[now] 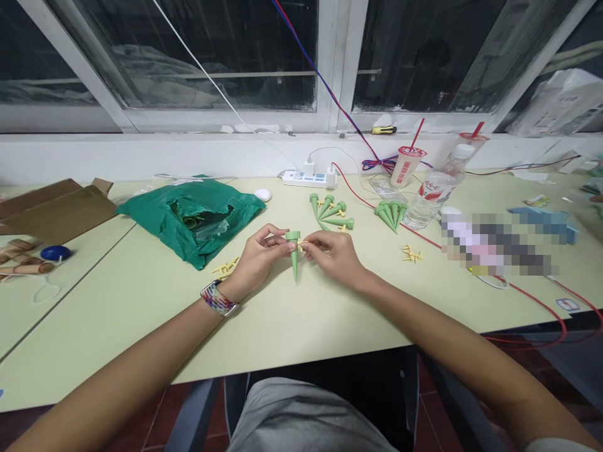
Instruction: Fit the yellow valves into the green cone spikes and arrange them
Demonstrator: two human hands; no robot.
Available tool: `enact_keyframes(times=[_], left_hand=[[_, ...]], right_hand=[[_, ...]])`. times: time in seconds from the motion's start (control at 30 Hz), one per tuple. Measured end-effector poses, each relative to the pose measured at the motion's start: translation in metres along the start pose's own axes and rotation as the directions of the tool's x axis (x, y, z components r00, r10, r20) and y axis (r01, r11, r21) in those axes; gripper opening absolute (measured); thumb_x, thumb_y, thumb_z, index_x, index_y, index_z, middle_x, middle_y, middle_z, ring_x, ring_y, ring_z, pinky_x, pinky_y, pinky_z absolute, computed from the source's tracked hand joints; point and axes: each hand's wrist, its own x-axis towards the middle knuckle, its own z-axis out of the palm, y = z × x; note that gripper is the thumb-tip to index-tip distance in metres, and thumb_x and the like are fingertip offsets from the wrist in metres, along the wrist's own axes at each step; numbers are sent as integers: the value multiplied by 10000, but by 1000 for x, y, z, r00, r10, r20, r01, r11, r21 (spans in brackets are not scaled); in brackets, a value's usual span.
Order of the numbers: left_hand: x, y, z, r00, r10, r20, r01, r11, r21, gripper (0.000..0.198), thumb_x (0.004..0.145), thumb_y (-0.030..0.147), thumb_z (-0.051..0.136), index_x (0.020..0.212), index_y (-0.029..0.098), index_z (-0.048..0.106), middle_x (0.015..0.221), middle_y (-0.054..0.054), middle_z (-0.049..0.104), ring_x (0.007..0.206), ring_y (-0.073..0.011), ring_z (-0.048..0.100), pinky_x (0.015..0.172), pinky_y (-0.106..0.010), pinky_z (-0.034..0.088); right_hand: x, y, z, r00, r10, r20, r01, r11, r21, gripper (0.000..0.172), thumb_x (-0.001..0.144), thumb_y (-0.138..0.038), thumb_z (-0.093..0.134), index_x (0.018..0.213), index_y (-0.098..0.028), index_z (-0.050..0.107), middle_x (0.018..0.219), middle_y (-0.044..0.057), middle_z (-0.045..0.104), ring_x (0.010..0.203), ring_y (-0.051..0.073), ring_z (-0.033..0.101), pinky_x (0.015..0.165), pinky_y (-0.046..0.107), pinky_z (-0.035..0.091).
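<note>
My left hand (258,258) grips a green plant watering spike (294,265), tip pointing down, wide cap on top. Pinched in the fingers of my right hand (334,254) is a small yellow valve (302,246), held against the spike's side just under the cap; whether it is seated there I cannot tell. Beyond my hands lie several green spikes with yellow valves (330,213). A bunch of green spikes (391,213) sits farther right. Loose yellow valves (412,253) rest on the right, and more yellow valves (226,267) are partly hidden beside my left hand.
A torn green plastic bag (221,207) lies at the left, near a cardboard box (61,207) and a blue ball (55,253). At the back stand a power strip (308,180), a cup with a straw (407,166) and a water bottle (431,194). A red cable (424,237) crosses the right side.
</note>
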Motion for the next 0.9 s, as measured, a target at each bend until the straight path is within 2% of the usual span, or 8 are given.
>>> enact_keyframes(times=[0.1, 0.17, 0.33, 0.53, 0.77, 0.9], left_hand=[[0, 0, -1, 999, -29, 17, 29, 999, -35, 408, 666, 283, 982, 903, 204, 659, 811, -12, 744, 790, -148, 701, 777, -270, 554], [1, 0, -2, 999, -18, 26, 19, 1000, -20, 408, 672, 287, 979, 911, 205, 659, 818, -8, 735, 780, -142, 691, 765, -264, 552], [0, 1, -3, 990, 137, 8, -137, 982, 128, 392, 680, 266, 973, 927, 200, 675, 791, 18, 663, 755, -120, 640, 761, -254, 548], [-2, 1, 0, 965, 260, -11, -248, 932, 263, 420, 650, 271, 984, 921, 198, 671, 810, 0, 678, 783, -148, 650, 742, -264, 546], [-3, 3, 2, 954, 301, -18, -276, 896, 349, 426, 655, 308, 980, 934, 187, 681, 812, -15, 691, 770, -158, 659, 717, -274, 543], [-2, 3, 3, 956, 292, -25, -269, 909, 319, 424, 662, 309, 976, 940, 192, 679, 824, -10, 687, 798, -159, 667, 745, -281, 552]], right_hand=[[1, -1, -1, 1000, -18, -4, 18, 1000, -17, 169, 967, -295, 677, 871, -178, 752, 775, 33, 756, 693, 158, 719, 680, 275, 581], [2, -2, -1, 1000, 16, 7, -16, 1000, 9, 169, 962, -304, 681, 870, -182, 752, 760, 28, 751, 681, 157, 716, 680, 277, 585], [3, -5, 2, 981, 193, 34, -195, 956, 217, 207, 918, -371, 728, 862, -173, 752, 752, 26, 740, 646, 158, 715, 663, 293, 617], [5, -4, 4, 950, 302, 77, -308, 871, 383, 352, 811, -494, 827, 851, -151, 759, 749, 39, 738, 645, 171, 716, 669, 328, 649], [6, -1, 2, 928, 348, 129, -370, 841, 394, 423, 793, -554, 825, 843, -139, 759, 747, 51, 737, 643, 175, 717, 685, 339, 652], [8, -2, -2, 933, 323, 156, -358, 863, 355, 375, 860, -519, 768, 870, -146, 733, 773, 45, 725, 661, 157, 702, 656, 298, 629]])
